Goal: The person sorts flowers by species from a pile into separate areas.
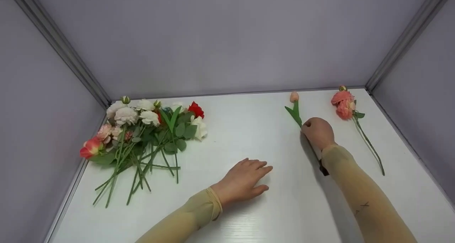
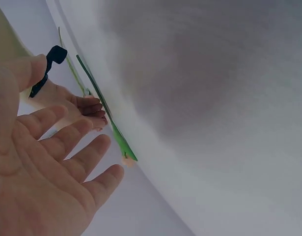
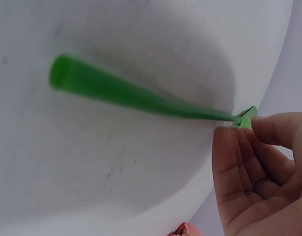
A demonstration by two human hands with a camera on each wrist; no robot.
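My right hand pinches a peach tulip by its green stem, just below the leaves. The flower head points to the back wall. In the right wrist view, the thumb and fingertips meet at the stem near the leaf, and the cut end reaches toward the camera. My left hand hovers low over the middle of the table, palm down, fingers spread and holding nothing. The left wrist view shows its palm and loose fingers, with the tulip's leaf beyond them.
To the right lies a coral flower with a long stem. A heap of artificial flowers, white, pink and red, covers the left side of the white table, stems toward the front. Grey panels enclose the back and sides.
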